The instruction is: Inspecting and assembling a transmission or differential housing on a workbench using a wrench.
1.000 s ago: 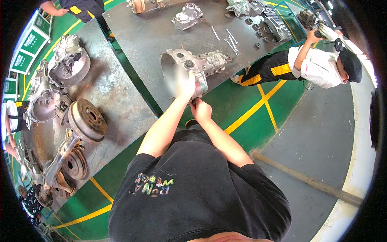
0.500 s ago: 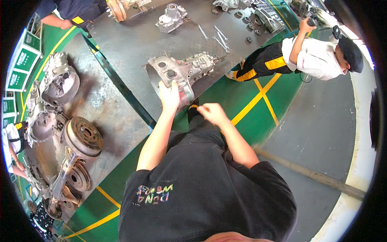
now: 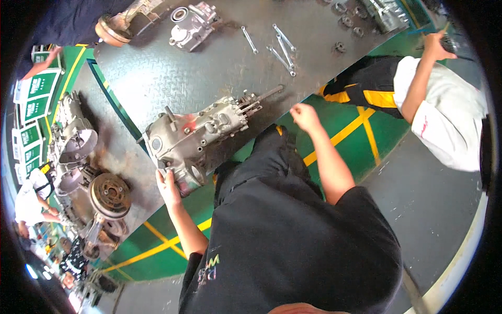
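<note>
A grey metal gearbox [image 3: 201, 131] lies on the near edge of the steel-topped bench [image 3: 141, 78], its wide bell end towards the left and a thin shaft pointing to the far right. A reddish patch marks its upper side. My left hand [image 3: 169, 191] grips the rim of the bell end, thumb and fingers against the casing. Beyond the gearbox's shaft end, my right hand [image 3: 306, 118] hovers over the bench's edge, apart from the gearbox. Its fingers are curled closed, and what they hold, if anything, is hidden.
Several wrenches [image 3: 282, 49] and a smaller metal housing [image 3: 193, 26] lie farther back. Gear rings [image 3: 340, 47] sit at the far right. A brake drum [image 3: 110, 194] and other casings [image 3: 73, 131] occupy the left bench. A co-worker [image 3: 444, 110] stands at the right.
The gearbox has turned to show another side, its red patch now on top. My left hand has moved to the bell end's near rim; my right hand has moved away, farther right. The view has shifted.
</note>
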Available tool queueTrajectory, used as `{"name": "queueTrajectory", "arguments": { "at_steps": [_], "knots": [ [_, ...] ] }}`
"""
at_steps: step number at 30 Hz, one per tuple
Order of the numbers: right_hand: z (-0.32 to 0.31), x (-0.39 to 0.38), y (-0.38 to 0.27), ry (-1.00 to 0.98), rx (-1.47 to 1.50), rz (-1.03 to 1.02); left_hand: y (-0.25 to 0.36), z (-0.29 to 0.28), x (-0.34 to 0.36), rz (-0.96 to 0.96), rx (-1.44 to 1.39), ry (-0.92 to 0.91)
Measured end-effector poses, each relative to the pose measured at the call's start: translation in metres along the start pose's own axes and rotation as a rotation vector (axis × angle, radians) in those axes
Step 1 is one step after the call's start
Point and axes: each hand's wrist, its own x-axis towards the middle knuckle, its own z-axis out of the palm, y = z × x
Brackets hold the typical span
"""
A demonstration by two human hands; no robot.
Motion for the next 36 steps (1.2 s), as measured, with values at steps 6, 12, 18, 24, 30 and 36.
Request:
{"name": "queueTrajectory", "arguments": {
  "at_steps": [6,12,18,24,30,36],
  "knots": [
    [-0.036,0.077,0.017,0.240,-0.130,-0.109,0.002,-0.005,-0.001,-0.155,0.329,0.236],
    [-0.039,0.138,-0.011,0.151,-0.252,-0.006,-0.018,-0.004,-0.002,-0.015,0.589,0.478],
    [-0.029,0.158,-0.009,0.094,-0.354,0.069,0.007,0.025,-0.011,0.020,0.539,0.563],
    [-0.020,0.154,-0.004,0.189,-0.343,0.075,0.003,0.018,-0.006,0.025,0.541,0.570],
    [-0.029,0.161,-0.015,0.094,-0.409,0.106,0.000,0.015,-0.008,0.003,0.495,0.548],
    [-0.046,0.147,-0.025,-0.022,-0.368,0.005,0.005,0.023,-0.008,0.093,0.580,0.555]
  ]
}}
